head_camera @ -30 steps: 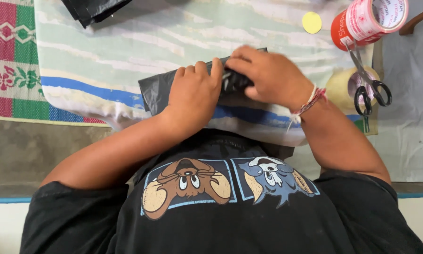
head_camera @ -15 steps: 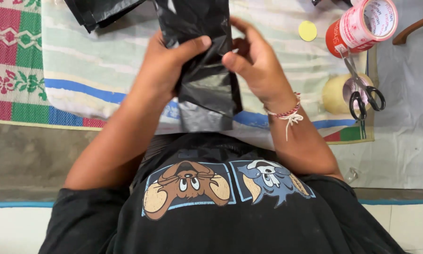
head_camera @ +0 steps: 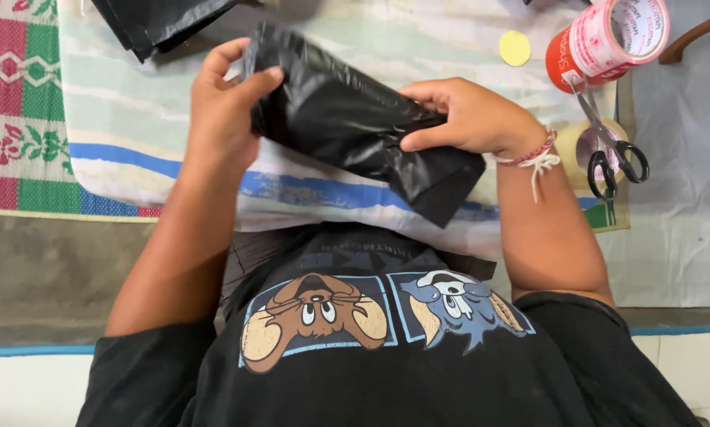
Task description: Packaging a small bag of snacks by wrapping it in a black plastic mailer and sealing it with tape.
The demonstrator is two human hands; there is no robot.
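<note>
A black plastic packet (head_camera: 355, 126) lies slanted in the air above a striped cloth (head_camera: 133, 134), its far end up left and its near end down right. My left hand (head_camera: 224, 103) grips the upper left end, thumb over the top. Pinching the middle of its lower edge is my right hand (head_camera: 469, 119), which has a thread band at the wrist. Both hands hold the same packet in front of my chest.
A pile of black plastic (head_camera: 157, 24) lies at the top left. A red and white tape roll (head_camera: 608, 39), scissors (head_camera: 608, 142), another tape roll (head_camera: 576, 146) and a yellow round sticker (head_camera: 514, 47) sit at the right. A patterned mat (head_camera: 15, 95) lies at the left.
The packet was pressed flat on the cloth, then lifted upright, and is now turned to a slant between my hands. My hands have spread apart along it.
</note>
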